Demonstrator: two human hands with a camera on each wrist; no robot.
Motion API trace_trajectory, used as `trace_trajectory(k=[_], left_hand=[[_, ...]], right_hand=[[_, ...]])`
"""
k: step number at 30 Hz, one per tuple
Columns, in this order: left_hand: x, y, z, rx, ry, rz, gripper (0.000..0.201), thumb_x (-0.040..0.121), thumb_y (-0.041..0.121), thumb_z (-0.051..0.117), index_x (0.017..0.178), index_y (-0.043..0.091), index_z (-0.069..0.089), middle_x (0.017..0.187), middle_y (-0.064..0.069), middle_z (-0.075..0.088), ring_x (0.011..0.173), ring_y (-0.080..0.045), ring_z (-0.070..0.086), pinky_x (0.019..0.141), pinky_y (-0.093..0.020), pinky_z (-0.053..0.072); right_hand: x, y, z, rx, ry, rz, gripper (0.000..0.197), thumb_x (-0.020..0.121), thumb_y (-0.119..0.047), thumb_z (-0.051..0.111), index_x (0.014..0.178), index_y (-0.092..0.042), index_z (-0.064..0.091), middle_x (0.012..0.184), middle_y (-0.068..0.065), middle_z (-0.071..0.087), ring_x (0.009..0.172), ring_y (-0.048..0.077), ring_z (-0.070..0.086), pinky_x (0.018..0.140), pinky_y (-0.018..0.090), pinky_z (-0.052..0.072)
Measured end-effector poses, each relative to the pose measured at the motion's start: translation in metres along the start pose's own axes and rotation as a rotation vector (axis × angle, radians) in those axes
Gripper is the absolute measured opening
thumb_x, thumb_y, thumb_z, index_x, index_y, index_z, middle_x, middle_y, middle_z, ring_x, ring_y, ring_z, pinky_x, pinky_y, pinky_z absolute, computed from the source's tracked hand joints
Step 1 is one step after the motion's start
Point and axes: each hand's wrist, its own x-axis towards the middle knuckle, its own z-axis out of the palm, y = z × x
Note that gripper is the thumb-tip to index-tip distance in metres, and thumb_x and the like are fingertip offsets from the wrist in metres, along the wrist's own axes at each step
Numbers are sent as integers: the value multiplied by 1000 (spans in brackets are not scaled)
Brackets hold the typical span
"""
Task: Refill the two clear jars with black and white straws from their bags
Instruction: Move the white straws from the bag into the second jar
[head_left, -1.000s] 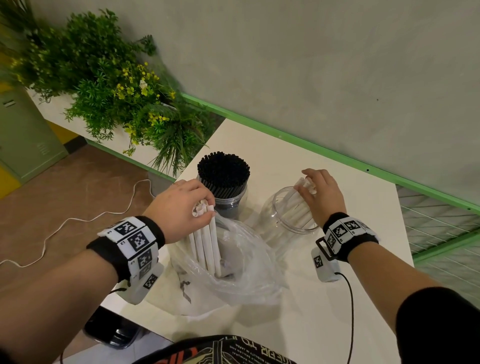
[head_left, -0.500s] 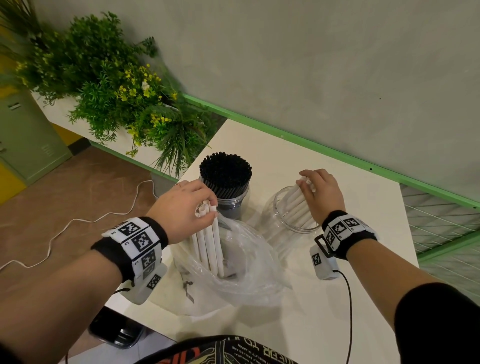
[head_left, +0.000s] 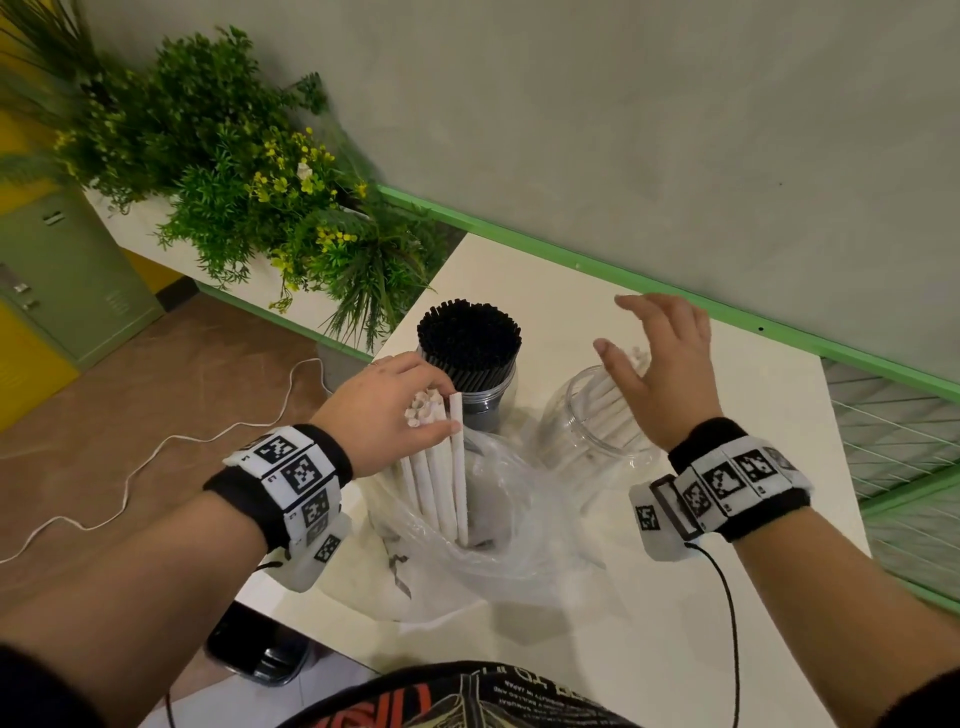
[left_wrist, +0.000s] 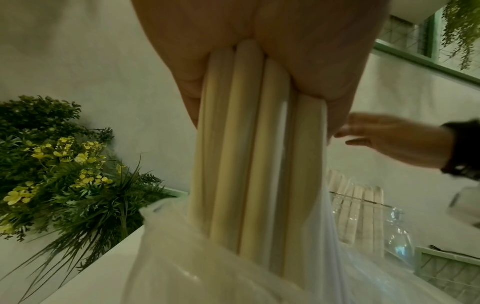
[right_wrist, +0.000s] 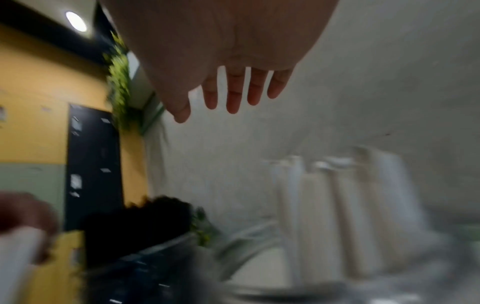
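Table carries both jars: black straws fill one, the clear jar is part-filled. My right hand has let go, fingers spread above it; my left hand clasps white straws half-raised from their bag.

A pale worktop stands against a grey wall with a green strip along its foot. On it, at the far left, is a jar packed with black straws. Just to its right stands a clear jar holding a few white straws. Nearer, a crumpled clear bag lies on the top with white straws standing in it.
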Motion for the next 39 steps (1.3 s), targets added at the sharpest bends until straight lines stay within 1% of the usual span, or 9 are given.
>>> trace_trajectory(k=[3,7,10,14,19,23,28,34,39], left_hand=[[-7,-1,-5,58,-14,-2,68,70,78,44,122,34,52,115,12,54,108,-10,48,91,-29,42],[-23,-6,-7,67,-26,-55,81,66,78,48,135,36,39,129,10,47,117,-12,43,94,-30,37],[-29,-9,-1,-19,5,-70,72,70,64,58,134,36,39,129,11,46,117,-11,46,95,-28,39],[-32,-9,8,-92,59,-70,65,73,55,61,132,36,42,127,14,50,114,-8,49,93,-25,39],[-36,-4,12,-86,116,-51,55,76,47,60,128,36,48,122,16,54,110,-6,49,87,-19,32],[-39,-5,15,-91,132,-27,44,79,47,57,121,36,53,117,17,56,106,-8,52,87,-22,35],[-39,0,16,-102,143,-36,46,79,48,55,122,34,50,113,20,55,104,-5,49,83,-19,32],[-36,-2,19,-31,140,13,35,82,51,46,102,28,61,106,15,59,95,-12,55,78,-22,32],[-36,-1,19,-37,120,23,37,85,51,46,115,35,59,112,16,57,99,-6,52,84,-22,33]], right_hand=[[-23,-51,12,326,-255,28,42,91,-40,59,126,-17,56,113,-1,55,104,12,51,90,30,46],[-56,-75,54,382,-669,182,65,83,-44,70,137,-16,45,125,0,52,107,10,50,92,32,48],[-60,-81,72,502,-747,292,77,75,-48,76,139,-18,43,129,-4,52,103,1,50,82,16,43],[-52,-92,79,668,-709,311,55,78,-26,79,126,-20,52,105,-22,56,88,-21,50,70,1,37],[-57,-101,84,794,-662,351,42,73,-21,80,109,-27,58,101,-11,64,94,1,61,84,22,48],[-63,-106,87,786,-492,311,35,65,-37,71,97,-38,59,100,1,63,97,20,61,86,40,51],[-63,-111,87,842,-496,356,38,67,-21,71,103,-10,63,97,10,69,92,25,65,85,45,53],[-76,-109,79,880,-357,399,24,77,-22,73,89,-5,60,83,11,65,77,20,60,74,35,51],[-77,-106,77,827,-315,345,25,82,-18,74,101,-12,58,90,-3,66,86,10,62,77,26,51]])
